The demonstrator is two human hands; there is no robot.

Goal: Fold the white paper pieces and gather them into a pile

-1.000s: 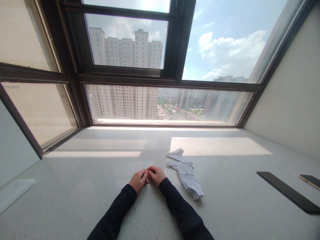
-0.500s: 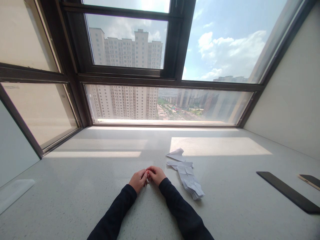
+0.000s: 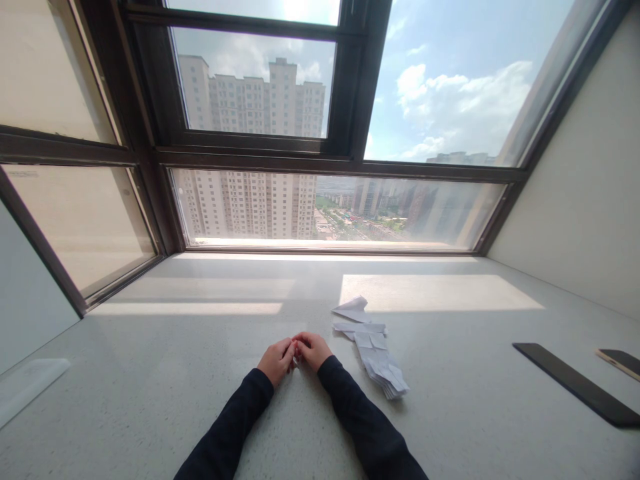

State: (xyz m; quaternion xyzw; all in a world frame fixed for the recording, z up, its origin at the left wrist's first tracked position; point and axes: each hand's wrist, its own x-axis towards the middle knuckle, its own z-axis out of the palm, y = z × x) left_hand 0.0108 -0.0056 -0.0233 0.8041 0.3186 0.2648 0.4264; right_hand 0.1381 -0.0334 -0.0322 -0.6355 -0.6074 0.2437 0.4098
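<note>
My left hand (image 3: 277, 360) and my right hand (image 3: 313, 349) rest side by side on the pale speckled counter (image 3: 150, 373), fingers curled, fingertips touching each other. A reddish spot shows where the fingertips meet; no object is visible in either hand. Both arms wear dark sleeves. Just right of my right hand lies a pile of folded white paper pieces (image 3: 379, 363), fanned out toward me. A single folded white paper (image 3: 353, 309) lies beyond the pile, at the edge of a sunlit patch.
A long dark flat strip (image 3: 575, 384) lies at the right, with a dark phone-like slab (image 3: 620, 361) beyond it. A translucent flat piece (image 3: 27, 387) sits at the far left. Large windows (image 3: 330, 207) close the back; a wall (image 3: 585, 187) bounds the right.
</note>
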